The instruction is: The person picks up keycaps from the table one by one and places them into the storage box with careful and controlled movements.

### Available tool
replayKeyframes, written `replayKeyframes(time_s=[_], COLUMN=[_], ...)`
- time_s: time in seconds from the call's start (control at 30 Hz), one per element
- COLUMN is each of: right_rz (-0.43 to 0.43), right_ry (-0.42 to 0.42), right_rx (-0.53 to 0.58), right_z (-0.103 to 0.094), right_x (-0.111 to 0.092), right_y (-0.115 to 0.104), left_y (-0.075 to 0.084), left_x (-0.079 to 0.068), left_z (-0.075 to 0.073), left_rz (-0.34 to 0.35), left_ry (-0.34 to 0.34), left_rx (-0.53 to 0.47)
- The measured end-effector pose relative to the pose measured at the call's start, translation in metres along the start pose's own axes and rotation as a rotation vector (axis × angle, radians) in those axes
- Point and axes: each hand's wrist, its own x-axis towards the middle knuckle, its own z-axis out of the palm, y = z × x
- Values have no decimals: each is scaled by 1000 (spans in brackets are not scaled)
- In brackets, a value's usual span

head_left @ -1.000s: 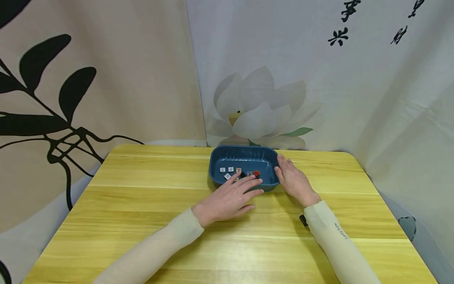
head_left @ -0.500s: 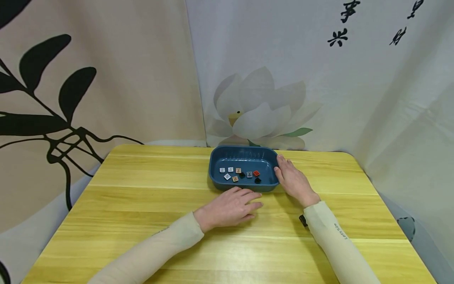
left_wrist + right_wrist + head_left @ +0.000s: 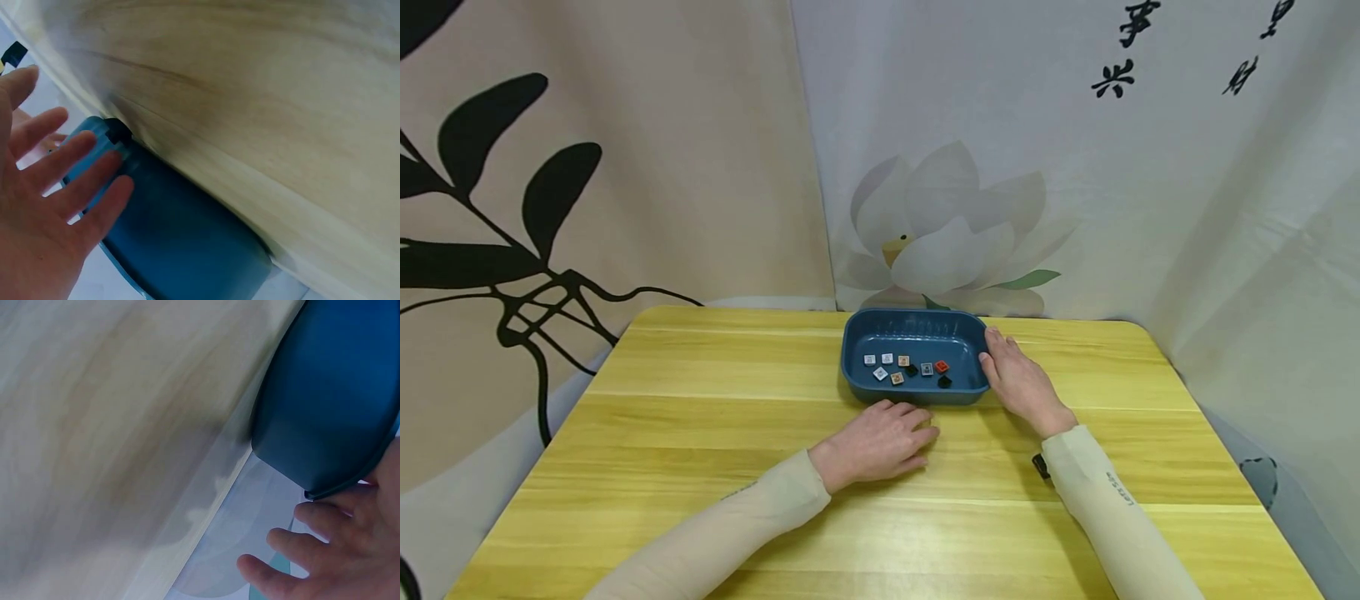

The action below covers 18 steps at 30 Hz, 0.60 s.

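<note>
A dark blue oblong tray [image 3: 936,337] stands near the far edge of the table. On its floor lie several small square pieces with printed faces: white pieces [image 3: 869,360], tan pieces [image 3: 897,378], a red piece [image 3: 942,367] and black pieces [image 3: 944,382]. My left hand [image 3: 880,442] is just in front of the tray's near wall, fingers loosely spread and nothing in them. At the tray's right end my right hand [image 3: 1026,383] touches the rim with extended fingers. In the right wrist view the tray [image 3: 331,394] hides the thumb.
The yellow wooden table [image 3: 737,358] ends just behind the tray. Beyond it hangs a pale curtain [image 3: 962,100] with a flower print. A small black object [image 3: 1041,466] shows beside the right sleeve [image 3: 1105,492].
My left hand has drawn back from over the tray toward me, uncovering the small pieces, then shifted slightly left. My right hand and the tray have stayed put.
</note>
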Motion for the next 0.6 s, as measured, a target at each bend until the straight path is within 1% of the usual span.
replayKeyframes(time_s=[0.1, 0.2, 0.37, 0.6], right_rz=[-1, -3, -3, 0], right_ry=[0, 2, -1, -2], right_rx=[3, 7, 11, 13], right_z=[0, 0, 0, -1], right_x=[0, 0, 0, 0], right_y=[0, 0, 0, 0], left_y=[0, 0, -1, -2], left_x=[0, -1, -3, -7], left_z=[2, 3, 4, 3], left_rz=[-21, -28, -8, 20], left_ry=[3, 18, 44, 53], left_rx=[14, 53, 106, 115])
